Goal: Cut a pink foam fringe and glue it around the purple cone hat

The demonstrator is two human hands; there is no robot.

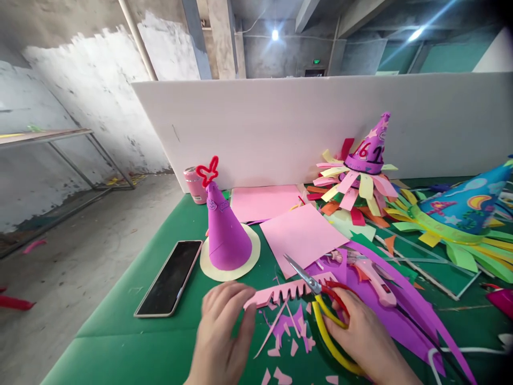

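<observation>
My left hand [226,326] is closed on the left end of a pink strip [282,291], thumb and fingers pinched there. Notches run along the strip's lower edge. In my right hand [355,326] are scissors [306,275] with red and yellow handles, their tips pointing up and left across the strip. Pink and purple scraps [296,326] lie below the strip. Behind my left hand stands a purple cone hat [228,238] on a pale yellow brim, with a red bent shape [207,171] at its tip.
A phone [170,278] lies left of the cone. Pink sheets [304,232] and a pink glue gun [377,280] lie beyond my hands. Decorated purple [366,152] and blue [465,206] hats stand at the right. A pink can [195,186] is near the white board [260,128].
</observation>
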